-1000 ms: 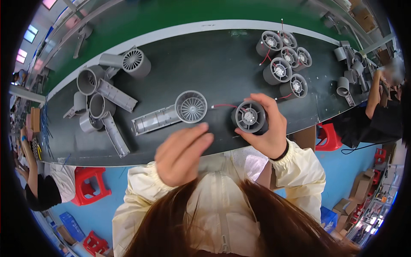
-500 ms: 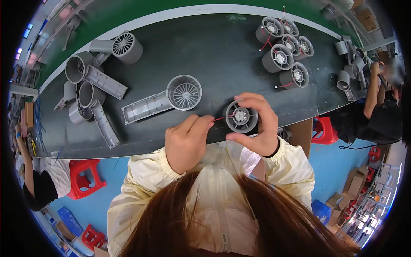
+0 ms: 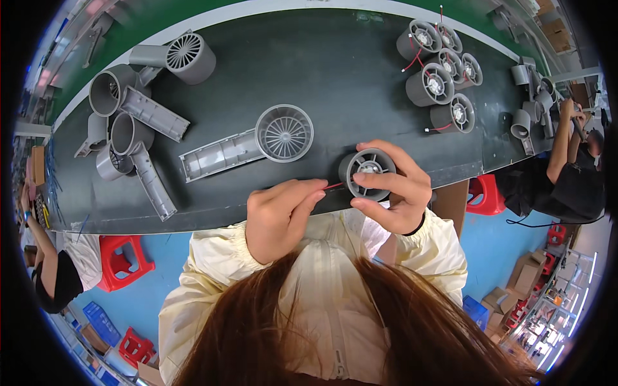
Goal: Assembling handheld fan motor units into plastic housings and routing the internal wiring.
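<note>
My right hand (image 3: 400,192) grips a grey cylindrical fan unit (image 3: 349,168) near the table's front edge, its open spoked end turned up toward me. One finger reaches over the rim to the hub. My left hand (image 3: 278,215) pinches a thin red wire (image 3: 334,186) that runs out of the fan's left side. Just beyond my left hand lies a grey housing (image 3: 284,133), a round cup with a radial grille inside and an open, trough-like handle (image 3: 219,156) pointing left.
Several similar fan units (image 3: 429,85) with red wires stand at the back right. Several grey housings with handles (image 3: 132,134) lie at the left of the dark table (image 3: 347,71). Another person's hands (image 3: 573,110) work at the far right beside more grey parts (image 3: 521,123).
A finger of my right hand has come down from the rim onto the fan's hub. The fan has tilted slightly, and my left hand still pinches the wire. The view has shifted a little.
</note>
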`<state>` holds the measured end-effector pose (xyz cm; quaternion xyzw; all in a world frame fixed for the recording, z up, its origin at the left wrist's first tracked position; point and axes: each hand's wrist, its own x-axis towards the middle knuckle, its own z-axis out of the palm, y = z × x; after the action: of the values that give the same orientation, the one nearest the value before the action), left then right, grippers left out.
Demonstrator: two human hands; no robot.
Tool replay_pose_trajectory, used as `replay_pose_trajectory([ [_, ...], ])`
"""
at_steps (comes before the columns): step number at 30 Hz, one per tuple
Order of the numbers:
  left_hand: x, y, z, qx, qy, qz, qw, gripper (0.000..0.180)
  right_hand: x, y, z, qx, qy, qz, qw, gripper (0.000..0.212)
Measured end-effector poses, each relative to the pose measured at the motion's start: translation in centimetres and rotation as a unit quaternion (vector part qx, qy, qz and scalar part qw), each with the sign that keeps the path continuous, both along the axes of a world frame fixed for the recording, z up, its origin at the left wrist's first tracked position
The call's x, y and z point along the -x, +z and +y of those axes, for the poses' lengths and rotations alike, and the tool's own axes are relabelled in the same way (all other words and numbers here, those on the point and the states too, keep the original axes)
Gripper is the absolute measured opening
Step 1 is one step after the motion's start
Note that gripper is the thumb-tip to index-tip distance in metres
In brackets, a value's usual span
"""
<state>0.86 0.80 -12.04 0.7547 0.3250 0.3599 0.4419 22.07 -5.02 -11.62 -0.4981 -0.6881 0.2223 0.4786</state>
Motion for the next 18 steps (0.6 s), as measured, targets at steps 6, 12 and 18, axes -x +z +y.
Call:
replay_pose_trajectory([
  [6, 0.0, 0.2, -0.1, 0.037, -0.011, 0.012, 0.999, 0.012, 0.2, -0.5, -0.4, 0.003, -0.006, 0.031, 1.0, 0.035],
  [12, -0.1, 0.2, 0.0, 0.036, 0.001, -0.01, 0.999, 0.014, 0.2, -0.6, -0.4, -0.034, -0.004, 0.002, 0.999, 0.034],
  [18, 0.0, 0.3, 0.1, 0.043, -0.016, -0.004, 0.999, 0.015, 0.9, -0.2, -1.0, -0.035, -0.045, -0.066, 0.996, 0.031],
])
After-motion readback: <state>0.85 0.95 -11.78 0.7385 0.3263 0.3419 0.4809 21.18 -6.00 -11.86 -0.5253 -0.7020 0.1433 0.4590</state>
